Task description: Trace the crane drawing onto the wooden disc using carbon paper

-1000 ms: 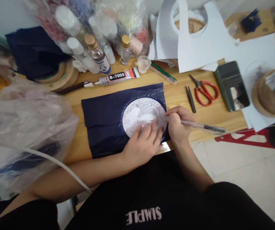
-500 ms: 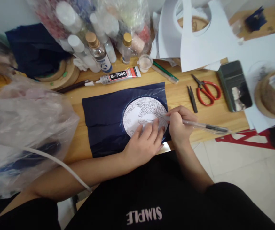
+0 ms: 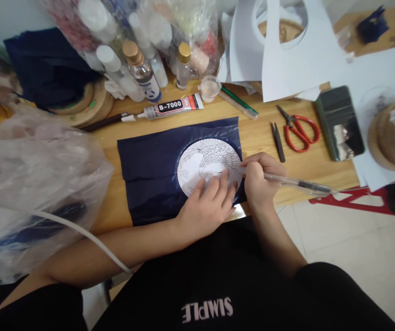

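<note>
A round white paper disc [image 3: 205, 162] printed with a crane line drawing lies on a dark blue sheet [image 3: 151, 172] on the wooden table [image 3: 306, 163]. My left hand [image 3: 207, 207] presses flat on the disc's lower part, fingers stretched out. My right hand [image 3: 258, 178] is closed round a clear pen [image 3: 296, 184], whose tip rests at the disc's right edge. The pen's barrel points away to the right.
Behind the sheet lie a B-7000 glue tube [image 3: 173, 107], bottles [image 3: 142, 73] and plastic bags. Red scissors [image 3: 299, 128], black tweezers [image 3: 278, 141], a phone [image 3: 339, 122] and cut white paper [image 3: 297, 55] sit to the right. A large plastic bag [image 3: 35, 184] fills the left.
Both hands stay almost where they were; the pen tip has crept slightly along the disc's right edge. The view has shifted a little.
</note>
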`<action>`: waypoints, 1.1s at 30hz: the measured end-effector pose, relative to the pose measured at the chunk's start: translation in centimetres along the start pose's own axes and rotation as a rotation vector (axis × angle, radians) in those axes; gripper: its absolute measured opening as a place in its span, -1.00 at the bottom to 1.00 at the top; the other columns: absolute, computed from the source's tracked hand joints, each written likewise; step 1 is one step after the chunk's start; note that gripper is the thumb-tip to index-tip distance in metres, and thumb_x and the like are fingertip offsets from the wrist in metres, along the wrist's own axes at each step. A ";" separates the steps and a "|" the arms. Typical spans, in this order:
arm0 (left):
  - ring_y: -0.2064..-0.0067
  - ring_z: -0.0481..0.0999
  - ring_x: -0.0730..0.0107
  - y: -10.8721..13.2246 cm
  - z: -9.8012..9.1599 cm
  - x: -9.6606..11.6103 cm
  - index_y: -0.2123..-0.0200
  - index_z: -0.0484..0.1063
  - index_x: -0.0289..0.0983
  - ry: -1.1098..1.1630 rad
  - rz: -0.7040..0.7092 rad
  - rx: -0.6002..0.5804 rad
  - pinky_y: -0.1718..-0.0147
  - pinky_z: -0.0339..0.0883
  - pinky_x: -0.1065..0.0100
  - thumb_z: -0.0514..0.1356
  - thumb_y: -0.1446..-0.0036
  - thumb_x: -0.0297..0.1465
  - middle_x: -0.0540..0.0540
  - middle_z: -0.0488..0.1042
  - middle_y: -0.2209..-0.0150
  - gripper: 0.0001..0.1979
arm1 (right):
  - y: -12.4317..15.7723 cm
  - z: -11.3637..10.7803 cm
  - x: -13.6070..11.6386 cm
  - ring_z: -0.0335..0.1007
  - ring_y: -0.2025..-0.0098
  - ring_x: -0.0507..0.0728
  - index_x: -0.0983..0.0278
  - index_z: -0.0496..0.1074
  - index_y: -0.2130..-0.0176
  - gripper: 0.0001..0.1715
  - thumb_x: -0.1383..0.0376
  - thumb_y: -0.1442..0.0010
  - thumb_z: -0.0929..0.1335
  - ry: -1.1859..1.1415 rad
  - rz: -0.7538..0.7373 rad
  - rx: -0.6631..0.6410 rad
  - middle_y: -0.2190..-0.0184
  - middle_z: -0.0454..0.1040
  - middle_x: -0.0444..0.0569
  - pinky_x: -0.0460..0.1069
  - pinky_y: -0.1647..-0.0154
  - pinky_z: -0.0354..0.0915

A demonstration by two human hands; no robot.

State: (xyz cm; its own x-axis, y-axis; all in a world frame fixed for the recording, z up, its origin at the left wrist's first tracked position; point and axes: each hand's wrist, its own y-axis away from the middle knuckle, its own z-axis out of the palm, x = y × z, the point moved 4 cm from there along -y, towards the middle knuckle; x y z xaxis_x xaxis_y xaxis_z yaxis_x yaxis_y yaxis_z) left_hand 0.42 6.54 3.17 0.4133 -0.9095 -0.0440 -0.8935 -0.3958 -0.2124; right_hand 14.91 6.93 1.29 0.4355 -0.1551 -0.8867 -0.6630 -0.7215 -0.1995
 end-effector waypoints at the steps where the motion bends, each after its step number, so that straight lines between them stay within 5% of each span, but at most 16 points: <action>1: -0.01 0.47 0.15 0.0 0.0 0.0 -0.11 0.39 -0.39 0.001 0.002 0.001 0.09 0.36 0.21 0.00 -0.35 -0.23 -0.28 0.42 -0.13 -0.56 | 0.0 0.0 0.0 0.21 0.65 -0.06 0.26 0.38 0.63 -0.78 0.41 0.07 0.22 0.002 0.000 0.001 0.71 0.33 -0.23 -0.10 0.59 0.18; 14: -0.01 0.47 0.15 0.0 -0.1 0.0 -0.13 0.38 -0.39 0.009 0.005 -0.003 0.08 0.37 0.21 0.00 -0.36 -0.22 -0.29 0.42 -0.14 -0.56 | 0.2 -0.4 0.2 0.21 0.66 -0.04 0.25 0.38 0.64 -0.76 0.42 0.09 0.20 -0.025 0.028 0.083 0.73 0.31 -0.23 -0.10 0.62 0.14; 33: -0.02 0.47 0.15 0.0 -0.1 0.0 -0.14 0.37 -0.39 0.008 0.007 -0.028 0.07 0.37 0.21 0.00 -0.35 -0.23 -0.30 0.40 -0.15 -0.56 | 0.1 -0.2 0.2 0.19 0.65 -0.05 0.24 0.37 0.64 -0.75 0.43 0.07 0.20 -0.004 0.015 0.034 0.74 0.27 -0.24 -0.10 0.59 0.18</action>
State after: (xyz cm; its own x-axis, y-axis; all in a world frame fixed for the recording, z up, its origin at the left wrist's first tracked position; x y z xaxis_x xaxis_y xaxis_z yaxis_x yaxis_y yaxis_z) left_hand 0.42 6.58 3.27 0.4058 -0.9132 -0.0371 -0.9009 -0.3928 -0.1845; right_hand 15.06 6.67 1.13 0.4230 -0.1633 -0.8913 -0.6902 -0.6955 -0.2001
